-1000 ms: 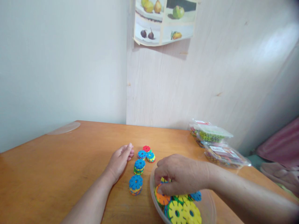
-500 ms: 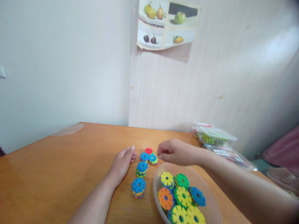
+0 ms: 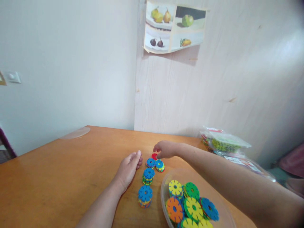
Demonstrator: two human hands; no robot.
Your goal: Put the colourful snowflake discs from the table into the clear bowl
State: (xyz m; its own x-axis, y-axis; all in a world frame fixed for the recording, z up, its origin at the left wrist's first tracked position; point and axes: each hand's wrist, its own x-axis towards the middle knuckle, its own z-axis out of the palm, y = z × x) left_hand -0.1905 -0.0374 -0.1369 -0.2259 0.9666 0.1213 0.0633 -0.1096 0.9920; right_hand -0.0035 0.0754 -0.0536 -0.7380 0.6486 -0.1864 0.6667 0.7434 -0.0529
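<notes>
My left hand (image 3: pixel 129 167) rests on its side on the table, its fingers curled in and nothing visible in them. Just to its right stand small stacks of notched plastic discs. The nearest is a blue-topped stack (image 3: pixel 145 193); behind it is another blue-topped stack (image 3: pixel 148 174). Farther back, two smaller stacks, one with a blue top (image 3: pixel 150 163) and one with a light-blue top (image 3: pixel 159 164), sit side by side. My right hand (image 3: pixel 166 149) reaches over the farthest stack, thumb and fingers around its red disc (image 3: pixel 154 156). The fingertips are partly hidden.
A clear plastic bowl (image 3: pixel 163 198) of loose and stacked discs stands at the front right, under my right forearm. Packaged items in clear plastic (image 3: pixel 228 143) lie at the back right. A clear lid (image 3: pixel 76 133) lies at the far left table edge.
My right hand has moved left, from beside the stacks to the red-topped one. My left hand stays in place beside the stacks. The whole view has shifted slightly.
</notes>
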